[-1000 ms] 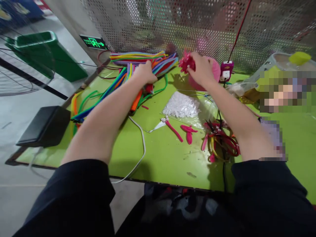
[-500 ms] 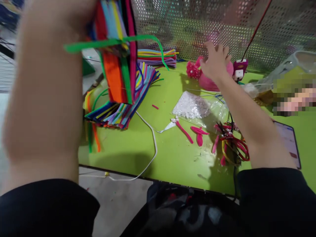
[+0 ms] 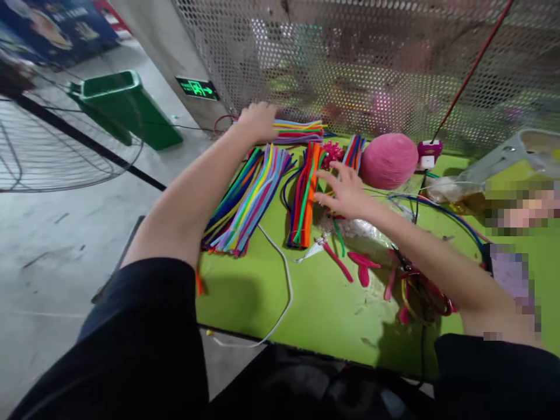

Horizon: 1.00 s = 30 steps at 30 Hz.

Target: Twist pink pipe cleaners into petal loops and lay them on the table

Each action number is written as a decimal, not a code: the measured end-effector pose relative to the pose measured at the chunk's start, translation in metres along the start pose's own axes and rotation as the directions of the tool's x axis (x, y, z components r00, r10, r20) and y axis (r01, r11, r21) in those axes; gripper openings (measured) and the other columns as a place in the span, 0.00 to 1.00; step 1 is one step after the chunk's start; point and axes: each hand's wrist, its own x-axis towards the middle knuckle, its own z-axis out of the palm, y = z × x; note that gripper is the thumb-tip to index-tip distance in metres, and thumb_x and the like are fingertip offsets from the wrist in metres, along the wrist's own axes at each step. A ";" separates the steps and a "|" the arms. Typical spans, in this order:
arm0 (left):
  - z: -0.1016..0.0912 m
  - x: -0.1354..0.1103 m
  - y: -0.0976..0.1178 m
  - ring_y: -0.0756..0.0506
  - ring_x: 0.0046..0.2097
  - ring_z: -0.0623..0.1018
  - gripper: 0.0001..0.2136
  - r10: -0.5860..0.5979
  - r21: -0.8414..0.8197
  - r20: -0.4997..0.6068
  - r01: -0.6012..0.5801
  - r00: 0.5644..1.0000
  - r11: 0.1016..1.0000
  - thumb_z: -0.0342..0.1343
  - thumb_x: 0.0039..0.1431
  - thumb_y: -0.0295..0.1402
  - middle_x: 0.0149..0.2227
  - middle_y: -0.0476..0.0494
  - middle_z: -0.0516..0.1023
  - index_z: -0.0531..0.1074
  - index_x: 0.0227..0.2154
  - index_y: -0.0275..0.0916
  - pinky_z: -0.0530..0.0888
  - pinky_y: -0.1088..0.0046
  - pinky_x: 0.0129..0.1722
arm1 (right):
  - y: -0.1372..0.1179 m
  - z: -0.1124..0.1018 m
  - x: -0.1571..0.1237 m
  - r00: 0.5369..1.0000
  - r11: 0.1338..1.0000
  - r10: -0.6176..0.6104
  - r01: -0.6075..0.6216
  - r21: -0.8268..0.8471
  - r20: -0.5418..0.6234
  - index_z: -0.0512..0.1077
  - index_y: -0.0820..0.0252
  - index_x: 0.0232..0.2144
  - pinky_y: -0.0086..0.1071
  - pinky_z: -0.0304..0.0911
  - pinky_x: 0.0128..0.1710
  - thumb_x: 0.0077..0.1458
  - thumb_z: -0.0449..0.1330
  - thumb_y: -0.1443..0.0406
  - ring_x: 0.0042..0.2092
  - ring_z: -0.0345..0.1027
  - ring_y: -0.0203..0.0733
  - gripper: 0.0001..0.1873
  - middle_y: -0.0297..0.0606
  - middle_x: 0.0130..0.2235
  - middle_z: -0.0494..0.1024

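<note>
My left hand (image 3: 259,121) reaches to the back of the green table, fingers curled over the left end of a bundle of coloured pipe cleaners (image 3: 300,131). My right hand (image 3: 347,191) is open, fingers spread, beside an upright-lying bundle of red, orange and green pipe cleaners (image 3: 306,198). Behind its fingers, a smaller blue and red bundle (image 3: 353,153) is partly hidden. Between my arms lies a larger multicoloured pipe cleaner bundle (image 3: 258,201). A pink wound ball (image 3: 391,160) and a pink beaded flower (image 3: 333,153) sit behind my right hand.
A bag of white beads (image 3: 370,230) lies under my right forearm. Pink pipe cleaner petals (image 3: 362,267), scissors (image 3: 401,259) and a white cord (image 3: 289,280) are nearer me. A perforated metal panel (image 3: 350,64) borders the back. A fan (image 3: 65,140) and green bin (image 3: 131,111) stand left.
The raised pipe cleaners from my left side now lie on the table. My left hand has moved back to the far bundle. My right hand has left the pink ball and come nearer.
</note>
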 end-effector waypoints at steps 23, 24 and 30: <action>-0.056 0.062 0.003 0.49 0.76 0.64 0.20 0.202 0.188 -0.192 -0.166 0.960 0.968 0.45 0.89 0.39 0.80 0.52 0.66 0.67 0.73 0.37 0.57 0.47 0.86 | -0.015 0.032 -0.036 0.995 0.996 -0.084 0.083 0.019 0.052 0.75 0.45 0.74 0.91 0.43 0.77 0.69 0.63 0.44 0.83 0.51 0.81 0.36 0.52 0.68 0.82; -0.052 0.062 0.001 0.46 0.77 0.67 0.20 0.195 0.191 -0.191 -0.159 0.962 0.969 0.49 0.88 0.41 0.79 0.48 0.69 0.69 0.73 0.38 0.60 0.45 0.85 | -0.015 0.032 -0.036 0.996 0.996 -0.085 0.084 0.029 0.038 0.76 0.46 0.73 0.92 0.47 0.75 0.69 0.63 0.44 0.82 0.51 0.82 0.36 0.52 0.67 0.82; -0.027 0.060 -0.020 0.40 0.74 0.73 0.30 0.105 0.050 -0.019 -0.104 0.994 0.993 0.65 0.78 0.39 0.78 0.37 0.73 0.68 0.76 0.33 0.67 0.47 0.81 | -0.016 0.036 -0.030 0.979 0.982 -0.181 0.185 0.044 -0.092 0.83 0.59 0.57 0.61 0.71 0.68 0.75 0.59 0.58 0.65 0.71 0.65 0.18 0.52 0.54 0.88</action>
